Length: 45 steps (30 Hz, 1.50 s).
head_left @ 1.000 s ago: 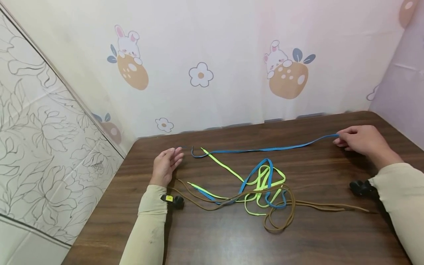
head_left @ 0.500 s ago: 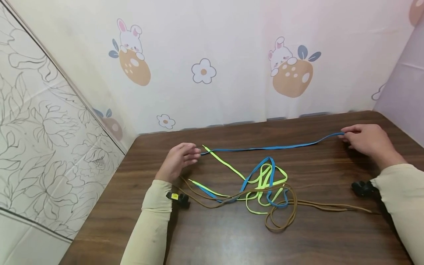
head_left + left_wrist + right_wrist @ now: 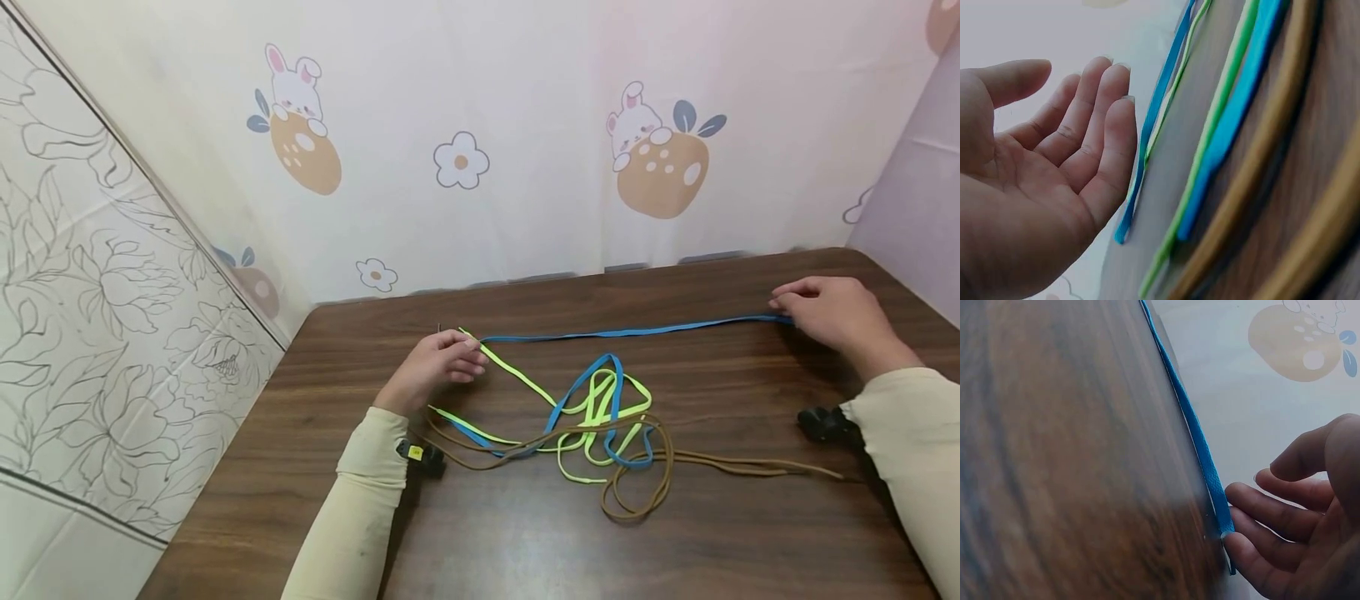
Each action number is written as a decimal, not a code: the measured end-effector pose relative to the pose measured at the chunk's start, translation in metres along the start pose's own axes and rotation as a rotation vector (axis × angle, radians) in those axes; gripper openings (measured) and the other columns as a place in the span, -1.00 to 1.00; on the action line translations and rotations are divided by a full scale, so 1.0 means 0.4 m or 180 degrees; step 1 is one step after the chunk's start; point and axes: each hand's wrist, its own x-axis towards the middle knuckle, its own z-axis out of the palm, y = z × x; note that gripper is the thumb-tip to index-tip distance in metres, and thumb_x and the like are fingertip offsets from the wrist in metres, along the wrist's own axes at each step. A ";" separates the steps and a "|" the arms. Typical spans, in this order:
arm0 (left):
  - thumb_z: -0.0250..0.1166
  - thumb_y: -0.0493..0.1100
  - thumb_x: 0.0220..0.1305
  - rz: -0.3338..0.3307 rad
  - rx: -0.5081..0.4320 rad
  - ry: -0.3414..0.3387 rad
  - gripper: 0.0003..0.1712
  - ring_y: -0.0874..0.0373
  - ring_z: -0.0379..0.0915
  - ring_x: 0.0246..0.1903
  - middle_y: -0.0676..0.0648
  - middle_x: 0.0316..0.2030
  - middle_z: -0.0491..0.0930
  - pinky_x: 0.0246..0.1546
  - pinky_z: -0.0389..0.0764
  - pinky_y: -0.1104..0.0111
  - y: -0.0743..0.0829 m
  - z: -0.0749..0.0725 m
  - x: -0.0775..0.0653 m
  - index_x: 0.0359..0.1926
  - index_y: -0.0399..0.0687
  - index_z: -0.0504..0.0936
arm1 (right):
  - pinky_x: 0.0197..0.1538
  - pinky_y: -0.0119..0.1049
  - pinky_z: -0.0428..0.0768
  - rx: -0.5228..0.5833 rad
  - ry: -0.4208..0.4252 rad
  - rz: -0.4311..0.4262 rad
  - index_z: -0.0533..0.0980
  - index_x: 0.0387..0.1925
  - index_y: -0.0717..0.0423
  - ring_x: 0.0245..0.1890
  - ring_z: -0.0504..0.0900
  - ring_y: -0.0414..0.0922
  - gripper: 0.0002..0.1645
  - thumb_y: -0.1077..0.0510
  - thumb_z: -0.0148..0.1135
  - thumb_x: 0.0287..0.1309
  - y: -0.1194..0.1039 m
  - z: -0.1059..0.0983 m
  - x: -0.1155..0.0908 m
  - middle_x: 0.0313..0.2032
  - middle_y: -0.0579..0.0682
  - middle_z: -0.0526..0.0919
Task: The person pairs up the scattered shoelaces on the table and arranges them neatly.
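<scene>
A blue shoelace (image 3: 622, 333) lies stretched nearly straight along the back of the table. My left hand (image 3: 438, 367) hovers by its left end, fingers relaxed and palm bare in the left wrist view. At the other end is my right hand (image 3: 836, 317), its fingers loosely bent. In the right wrist view, fingertips are right beside the blue lace's end (image 3: 1225, 519), with thumb and forefinger apart. A neon yellow-green shoelace (image 3: 517, 379) crosses under the blue one near the left hand. Nearer me it tangles with another blue lace (image 3: 617, 400) and brown laces (image 3: 735, 462).
The dark wood table (image 3: 525, 542) backs onto a wall covering (image 3: 525, 233) printed with rabbits and flowers. A floral panel (image 3: 112, 292) stands at the left. Black wrist cameras sit on both wrists.
My left hand has moved rightward along the blue shoelace. My right hand has let go of the shoelace's right end, which has dropped to the table.
</scene>
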 end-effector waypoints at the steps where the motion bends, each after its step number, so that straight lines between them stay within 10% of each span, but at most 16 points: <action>1: 0.21 -0.13 0.48 0.0001 0.0047 -0.0026 -0.54 0.02 0.69 -0.20 -0.32 -0.10 0.68 -0.13 0.67 0.23 0.002 0.007 0.000 0.13 -0.49 0.45 | -0.22 -0.03 0.44 -0.0011 0.0021 -0.0005 0.52 0.12 0.36 -0.07 0.48 0.24 -0.32 -0.16 -0.18 0.49 -0.002 0.000 -0.001 0.07 0.45 0.53; 24: 0.21 -0.09 0.48 -0.0124 0.1437 -0.0666 -0.76 0.03 0.66 -0.29 -0.09 -0.26 0.71 -0.18 0.63 0.25 0.032 0.148 -0.027 -0.07 -0.17 0.64 | -0.24 -0.06 0.39 -0.0066 0.0104 -0.0142 0.56 0.02 0.36 -0.08 0.46 0.27 -0.40 -0.12 -0.07 0.47 -0.024 0.008 -0.006 -0.03 0.42 0.56; 33: 0.31 -0.11 0.39 0.0083 0.2105 -0.0632 -0.89 0.16 0.64 -0.46 0.07 -0.41 0.66 -0.39 0.54 0.39 0.033 0.197 -0.033 -0.25 -0.04 0.63 | -0.25 -0.06 0.40 -0.0107 0.0082 -0.0211 0.56 0.02 0.37 -0.13 0.45 0.23 -0.40 -0.11 -0.06 0.47 -0.021 0.007 0.002 -0.07 0.42 0.57; 45: 0.39 0.13 0.29 0.0116 0.2723 -0.0567 -0.58 0.38 0.54 -0.38 0.22 -0.37 0.64 -0.34 0.54 0.37 0.039 0.248 -0.047 0.05 0.06 0.60 | -0.17 0.15 0.44 -0.0095 -0.0018 -0.0314 0.53 0.06 0.39 -0.10 0.48 0.29 -0.37 -0.13 -0.08 0.49 -0.036 0.010 0.004 -0.05 0.45 0.56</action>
